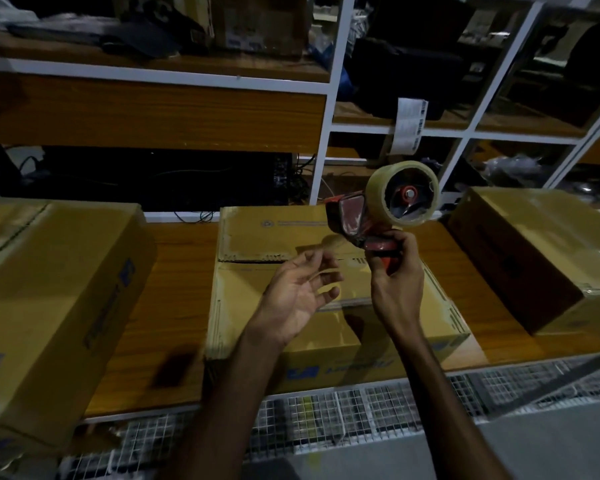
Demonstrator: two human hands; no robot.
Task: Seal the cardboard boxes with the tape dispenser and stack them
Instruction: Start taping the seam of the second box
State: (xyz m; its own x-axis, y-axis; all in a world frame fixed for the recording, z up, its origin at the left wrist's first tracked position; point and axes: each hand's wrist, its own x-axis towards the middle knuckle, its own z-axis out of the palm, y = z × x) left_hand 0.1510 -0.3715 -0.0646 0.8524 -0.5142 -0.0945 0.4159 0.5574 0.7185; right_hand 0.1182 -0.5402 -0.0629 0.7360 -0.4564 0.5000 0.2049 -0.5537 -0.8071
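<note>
Left cardboard box (49,289), middle cardboard box (326,327) and right cardboard box (534,258) on a wooden table (177,271). Above the middle box, the left hand (298,292) hovers with fingers loosely spread, holding nothing. The right hand (397,271) grips the handle of the red tape dispenser (381,216), held upright.

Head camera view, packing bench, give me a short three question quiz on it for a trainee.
1. True or false: the person's right hand grips the red tape dispenser with the clear tape roll by its handle.
2. How many brown cardboard boxes stand on the wooden bench?
3. The left hand is: A) pressing down a flap, B) open and holding nothing above the middle box, C) lifting the left box.

Key: 1 true; 2 three, counting the right box; 3 B.
</note>
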